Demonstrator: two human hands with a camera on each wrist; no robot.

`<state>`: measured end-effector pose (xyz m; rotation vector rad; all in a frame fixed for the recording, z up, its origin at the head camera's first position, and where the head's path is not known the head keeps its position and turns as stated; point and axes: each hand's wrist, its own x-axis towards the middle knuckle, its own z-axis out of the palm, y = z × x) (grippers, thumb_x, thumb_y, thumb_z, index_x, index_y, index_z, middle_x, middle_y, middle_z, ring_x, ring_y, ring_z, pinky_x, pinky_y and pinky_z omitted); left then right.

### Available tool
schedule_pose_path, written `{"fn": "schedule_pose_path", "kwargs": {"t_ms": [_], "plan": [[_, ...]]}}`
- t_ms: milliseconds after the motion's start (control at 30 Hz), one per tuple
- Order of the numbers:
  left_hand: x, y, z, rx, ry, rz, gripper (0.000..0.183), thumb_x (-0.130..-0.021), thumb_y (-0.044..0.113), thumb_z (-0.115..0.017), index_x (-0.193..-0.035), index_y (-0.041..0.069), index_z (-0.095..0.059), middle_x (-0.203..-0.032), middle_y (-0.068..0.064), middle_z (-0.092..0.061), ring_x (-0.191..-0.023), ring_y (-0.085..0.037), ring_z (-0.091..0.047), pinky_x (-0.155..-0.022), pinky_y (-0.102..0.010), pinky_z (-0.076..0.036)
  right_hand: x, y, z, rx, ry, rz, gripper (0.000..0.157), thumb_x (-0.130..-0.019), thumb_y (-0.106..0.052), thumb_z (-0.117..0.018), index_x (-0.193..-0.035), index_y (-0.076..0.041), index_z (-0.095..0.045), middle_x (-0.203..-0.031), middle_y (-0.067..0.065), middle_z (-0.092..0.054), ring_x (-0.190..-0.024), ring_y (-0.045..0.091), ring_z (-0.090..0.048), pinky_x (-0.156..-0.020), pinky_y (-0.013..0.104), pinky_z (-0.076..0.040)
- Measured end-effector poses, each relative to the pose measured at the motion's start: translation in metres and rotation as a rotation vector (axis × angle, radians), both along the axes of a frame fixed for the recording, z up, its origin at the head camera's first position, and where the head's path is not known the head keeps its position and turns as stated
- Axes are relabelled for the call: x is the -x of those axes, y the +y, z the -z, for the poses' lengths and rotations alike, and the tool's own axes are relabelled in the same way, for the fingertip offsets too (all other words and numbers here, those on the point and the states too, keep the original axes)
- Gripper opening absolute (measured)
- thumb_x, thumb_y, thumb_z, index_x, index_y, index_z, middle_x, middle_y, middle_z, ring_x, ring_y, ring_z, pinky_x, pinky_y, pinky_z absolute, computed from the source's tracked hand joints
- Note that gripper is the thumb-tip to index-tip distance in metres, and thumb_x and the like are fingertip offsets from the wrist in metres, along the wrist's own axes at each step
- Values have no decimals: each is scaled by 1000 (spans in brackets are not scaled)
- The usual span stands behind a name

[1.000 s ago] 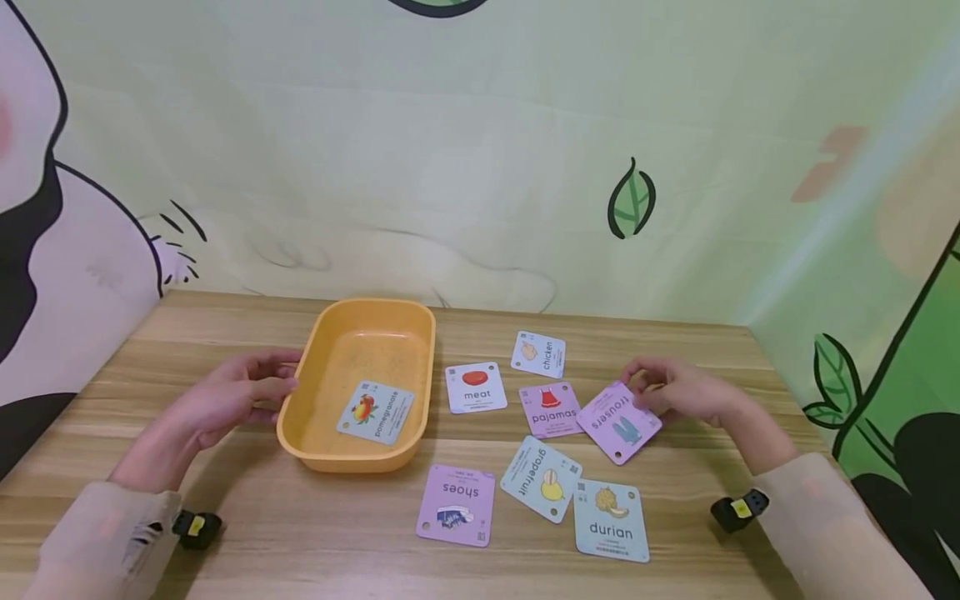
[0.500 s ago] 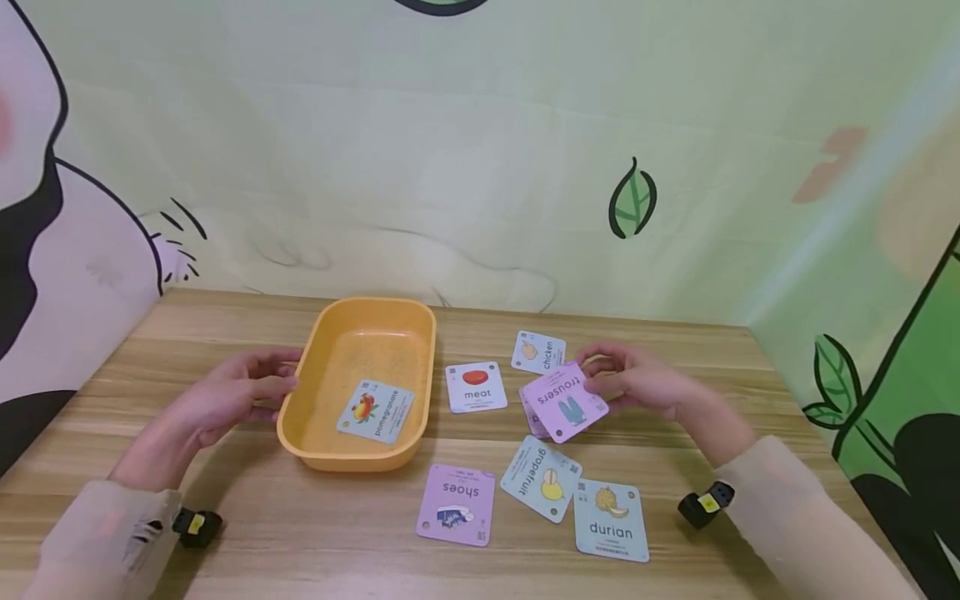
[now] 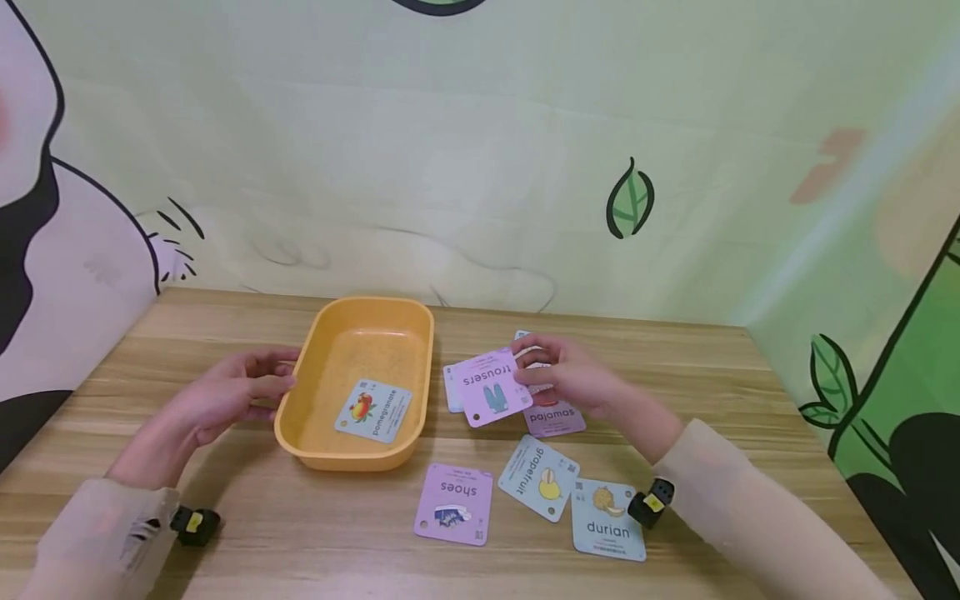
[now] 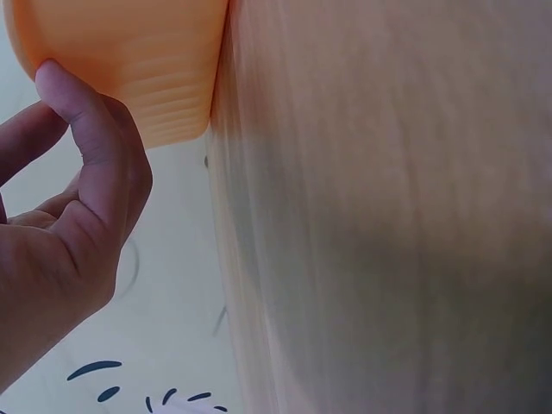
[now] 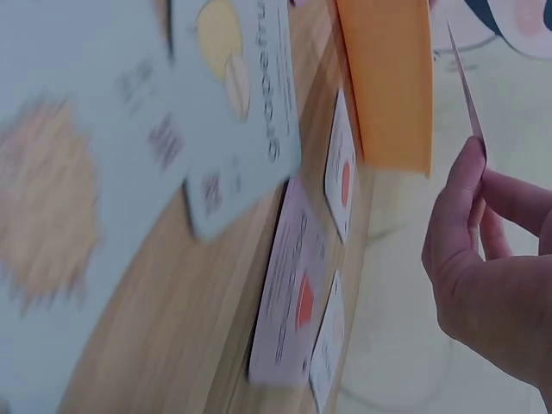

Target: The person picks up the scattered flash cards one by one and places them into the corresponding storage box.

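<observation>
My right hand (image 3: 566,375) pinches a purple "trousers" card (image 3: 497,396) by its edge, above the table and partly over the "meat" card (image 3: 453,389). In the right wrist view the held card (image 5: 467,90) shows edge-on, between thumb and fingers and apart from the table. My left hand (image 3: 236,392) rests its fingertips against the left side of a yellow tray (image 3: 303,450), its fingers relaxed. A blue "pomegranate" card (image 3: 373,411) lies inside the tray. Under the right hand are a "pajamas" card (image 3: 555,421) and the "chicken" card (image 3: 522,335), both partly hidden.
Nearer the front lie a purple "shoes" card (image 3: 453,505), a "grapefruit" card (image 3: 539,478) and a "durian" card (image 3: 608,520), these last two touching or nearly so. A wall cloth with painted leaves (image 3: 630,200) stands behind the wooden table (image 3: 300,542).
The right hand has carried the "trousers" card leftward, from beside the "pajamas" card, across it, to above the "meat" card. The left hand and the tray have stayed in place.
</observation>
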<state>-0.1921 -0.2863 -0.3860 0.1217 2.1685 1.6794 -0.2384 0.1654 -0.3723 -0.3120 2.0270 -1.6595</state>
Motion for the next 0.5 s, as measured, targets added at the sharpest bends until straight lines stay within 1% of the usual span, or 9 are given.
{"fn": "schedule_pose_path", "kwargs": {"t_ms": [100,200,333,500], "plan": [[0,0,0,0,-4,0,64,-107,13,-56,-157,-8,-23,-141,-29,-43,-101,-24,-65,-84,-39,-60,-2,-15,-2,5,7,15,38,-97,-1,-65,-134,-4,-55,-120,16,-60,-98,28,-65,-83,41,-60],[0,-1,0,0,-9,0,64,-107,13,-56,-158,-8,-23,-141,-29,-43,-101,-24,-65,-84,-39,-60,-2,-29,-3,28,-6,30,40,-97,-1,-66,-135,-3,-55,-121,17,-61,-100,28,-64,-84,42,-60],[1,-1,1,0,-7,-1,64,-107,13,-56,-158,-8,-23,-140,-28,-43,-101,-25,-65,-84,-39,-60,0,-44,-3,66,-24,49,40,-97,2,-65,-136,-2,-55,-119,18,-62,-101,29,-65,-84,40,-60],[2,-1,1,-2,-7,-1,64,-107,13,-56,-158,-8,-23,-140,-29,-43,-101,-24,-65,-84,-39,-60,0,-61,-2,94,-32,70,40,-97,4,-65,-136,1,-54,-118,20,-64,-101,30,-67,-85,41,-60]]}}
